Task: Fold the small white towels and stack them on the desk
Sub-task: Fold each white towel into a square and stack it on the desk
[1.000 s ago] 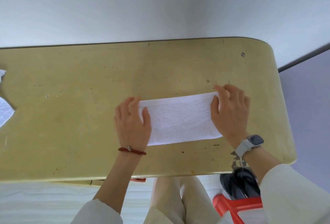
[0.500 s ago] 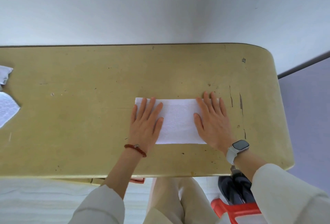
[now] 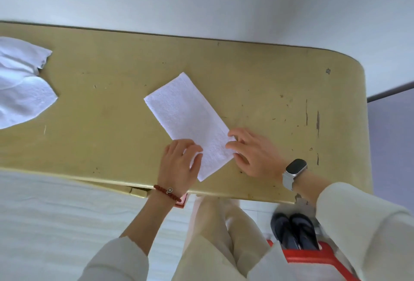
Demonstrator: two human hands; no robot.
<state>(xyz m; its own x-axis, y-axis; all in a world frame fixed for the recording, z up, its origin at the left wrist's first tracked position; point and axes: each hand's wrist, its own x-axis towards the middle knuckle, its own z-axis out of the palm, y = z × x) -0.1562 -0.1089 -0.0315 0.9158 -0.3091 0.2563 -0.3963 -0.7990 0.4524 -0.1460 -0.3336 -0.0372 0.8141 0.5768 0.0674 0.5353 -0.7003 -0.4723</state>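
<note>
Centrally on the desk lies a folded white towel (image 3: pixel 188 121), a long narrow rectangle set on a slant, its far end pointing toward the upper left of the frame and its near end toward the lower right, close to the desk's front edge. Both hands meet the towel at that near end. The left hand (image 3: pixel 179 164) covers the lower left corner, fingers curled over the cloth with the thumb laid along the edge; whether it pinches the fabric or only presses on it cannot be told. The right hand (image 3: pixel 253 153) sits at the right corner, its fingertips bent onto the towel's edge and the palm on the desk beside it; its grip is equally unclear. The two hands are near each other but not touching, with a strip of towel between them. A red bead bracelet (image 3: pixel 167 191) circles the left wrist, and a smartwatch (image 3: pixel 294 169) with a pale band is on the right wrist. The desk (image 3: pixel 100 112) is yellowish, scuffed, with a rounded right end. At the far left edge of the frame a loose heap of unfolded white towels (image 3: pixel 20 83) rests on it, well apart from the folded one. Cream sleeves and trousers show along the bottom, beside a red stool (image 3: pixel 313 258) at lower right.
</note>
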